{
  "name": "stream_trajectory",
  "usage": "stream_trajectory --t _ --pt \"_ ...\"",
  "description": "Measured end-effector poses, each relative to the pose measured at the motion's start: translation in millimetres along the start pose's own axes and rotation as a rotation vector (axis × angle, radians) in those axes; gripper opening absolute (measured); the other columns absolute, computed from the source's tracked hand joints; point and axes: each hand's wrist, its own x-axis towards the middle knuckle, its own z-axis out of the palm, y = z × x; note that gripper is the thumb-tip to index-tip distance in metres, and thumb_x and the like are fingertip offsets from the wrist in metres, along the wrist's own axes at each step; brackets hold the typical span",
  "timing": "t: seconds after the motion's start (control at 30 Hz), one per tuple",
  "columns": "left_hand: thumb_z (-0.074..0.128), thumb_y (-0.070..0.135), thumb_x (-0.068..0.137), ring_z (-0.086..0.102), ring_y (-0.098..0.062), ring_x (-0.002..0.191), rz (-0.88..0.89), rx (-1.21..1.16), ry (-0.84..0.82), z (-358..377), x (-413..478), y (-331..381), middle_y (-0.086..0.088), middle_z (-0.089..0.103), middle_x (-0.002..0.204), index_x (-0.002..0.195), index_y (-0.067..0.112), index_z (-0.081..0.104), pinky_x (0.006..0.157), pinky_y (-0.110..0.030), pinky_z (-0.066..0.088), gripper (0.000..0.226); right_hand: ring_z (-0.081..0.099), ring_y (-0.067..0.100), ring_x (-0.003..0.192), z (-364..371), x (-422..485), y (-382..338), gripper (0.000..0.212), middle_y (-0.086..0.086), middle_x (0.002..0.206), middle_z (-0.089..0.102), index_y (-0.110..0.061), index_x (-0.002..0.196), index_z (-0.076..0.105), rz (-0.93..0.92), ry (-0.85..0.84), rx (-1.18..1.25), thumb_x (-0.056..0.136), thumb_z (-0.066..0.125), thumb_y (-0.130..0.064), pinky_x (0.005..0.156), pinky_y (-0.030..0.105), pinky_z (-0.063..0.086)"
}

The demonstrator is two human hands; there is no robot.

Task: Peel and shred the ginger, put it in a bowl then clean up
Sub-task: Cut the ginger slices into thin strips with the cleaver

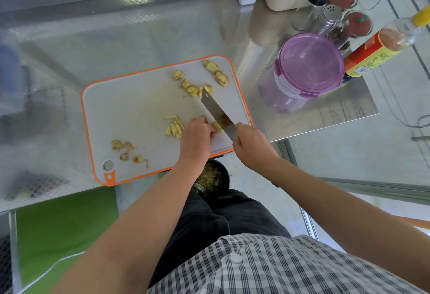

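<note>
**noodle_fan:** How do you stop ginger skidding at this stage? Here the left hand has its fingers curled down onto a little stack of pale yellow ginger slices. It pins them to the grey plastic cutting board with the orange rim. The right hand is wrapped round the handle of a flat steel kitchen knife, blade just beside those fingertips.

**wokdad:** Peeled ginger is light, stiff and fibrous, and I'd guess a bit wet, so a stack that small wants to slide. Hold it from the top, knuckles toward the blade, tips tucked. Don't pinch the sides or the slices fan out. The thin yellow ginger shreds just outside the left hand look featherweight, so I'd scoop them on the flat of the blade. More thick ginger rounds wait beyond both hands, past the knife tip. The brownish peel scraps sit further out on the left hand's side, nearer the edge of the shiny steel counter. Those are for the bin.
</note>
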Motion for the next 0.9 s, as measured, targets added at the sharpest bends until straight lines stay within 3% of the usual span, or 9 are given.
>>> stream_trajectory --t 0.23,0.4,0.57,0.7,0.8,0.9 --pt "0.07 0.009 0.081 0.052 -0.025 0.072 0.003 0.003 -0.007 1.5 0.7 -0.9 -0.004 0.059 0.073 0.08 0.013 0.077 0.055 -0.039 0.048 0.008 0.035 0.022 0.064 4.1 6.6 -3.4 0.033 -0.002 0.068 0.032 -0.019 0.066 0.023 0.053 -0.045 -0.01 0.089 0.039 -0.003 0.059 0.033 0.029" --pt "0.072 0.012 0.082 0.052 -0.025 0.072 -0.003 0.004 -0.02 1.0 1.1 -1.9 -0.005 0.056 0.072 0.078 0.009 0.076 0.055 -0.04 0.047 0.006 0.039 0.027 0.065 10.3 6.2 -0.7 0.016 0.0 0.072 0.033 -0.011 0.078 0.031 0.025 0.002 -0.005 0.09 0.039 -0.004 0.058 0.034 0.028" --pt "0.07 0.007 0.08 0.052 -0.025 0.071 -0.001 0.011 0.003 1.8 0.6 -2.1 -0.004 0.059 0.072 0.077 0.012 0.076 0.054 -0.039 0.047 0.008 0.034 0.022 0.061 2.2 5.4 -0.5 0.035 -0.003 0.066 0.031 -0.021 0.065 0.02 -0.011 0.048 0.027 0.088 0.038 -0.003 0.057 0.034 0.028" --pt "0.072 0.006 0.079 0.052 -0.025 0.069 0.009 0.019 0.009 1.5 0.8 -1.4 -0.005 0.059 0.071 0.077 0.011 0.076 0.053 -0.038 0.047 0.008 0.038 0.024 0.067 -2.3 5.5 -5.5 0.031 -0.003 0.067 0.032 -0.02 0.066 0.024 0.011 -0.023 -0.029 0.089 0.038 -0.005 0.061 0.035 0.031" --pt "0.072 0.005 0.078 0.053 -0.026 0.069 0.005 0.012 0.008 1.8 1.1 -2.2 -0.005 0.06 0.071 0.076 0.011 0.076 0.053 -0.038 0.048 0.007 0.04 0.023 0.07 -2.4 7.2 -9.4 0.016 -0.002 0.069 0.032 -0.011 0.076 0.033 0.029 -0.047 -0.043 0.09 0.038 -0.004 0.062 0.034 0.032" --pt "0.072 0.005 0.078 0.052 -0.026 0.068 0.007 0.008 0.007 2.0 0.9 -1.9 -0.005 0.059 0.07 0.074 0.011 0.075 0.052 -0.038 0.047 0.008 0.039 0.024 0.072 1.5 10.2 -10.8 0.026 -0.002 0.07 0.031 -0.015 0.069 0.027 0.067 -0.054 -0.048 0.089 0.039 -0.003 0.061 0.033 0.03"
